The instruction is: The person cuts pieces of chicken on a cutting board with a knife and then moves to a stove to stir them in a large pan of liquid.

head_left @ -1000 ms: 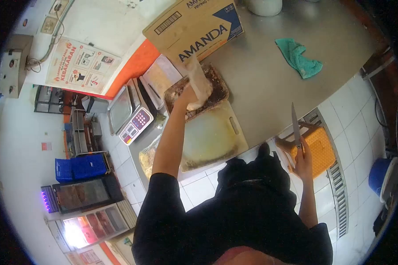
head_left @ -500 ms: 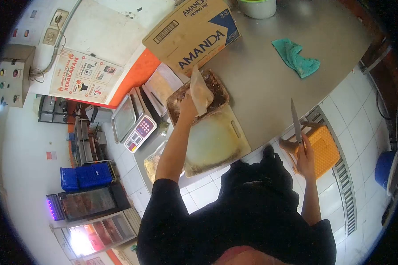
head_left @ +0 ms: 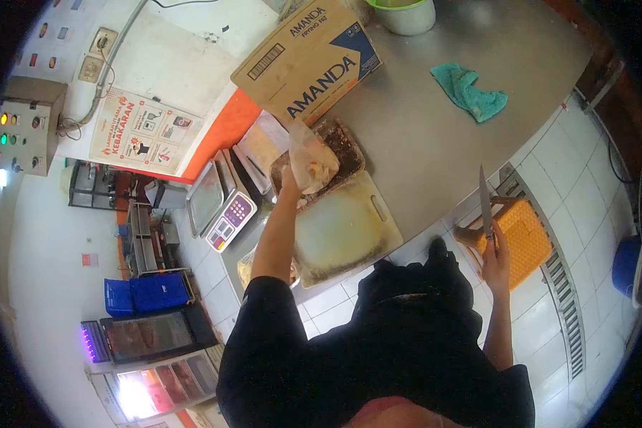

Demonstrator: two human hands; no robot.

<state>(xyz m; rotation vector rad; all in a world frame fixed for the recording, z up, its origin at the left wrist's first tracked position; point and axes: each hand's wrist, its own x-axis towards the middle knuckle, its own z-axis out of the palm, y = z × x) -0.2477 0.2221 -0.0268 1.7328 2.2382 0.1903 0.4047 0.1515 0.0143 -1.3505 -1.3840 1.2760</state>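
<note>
Plastic bag (head_left: pixel 310 165), probably food, gripped by left hand (head_left: pixel 290 187) above tray (head_left: pixel 349 146); may drip. Right hand (head_left: pixel 497 258) clenches knife (head_left: pixel 486 203), blade exposed.

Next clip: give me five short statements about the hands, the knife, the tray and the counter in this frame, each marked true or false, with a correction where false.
1. The left hand holds a plastic bag of pale food above the brown tray. True.
2. The right hand grips a knife with its blade pointing away from the body. True.
3. The knife is cutting on the cutting board. False: it is held off to the side, beyond the counter edge, over the orange stool.
4. The teal cloth lies on the cutting board. False: it lies apart on the steel counter.
5. The cardboard box reads AMANDA. True.
</note>
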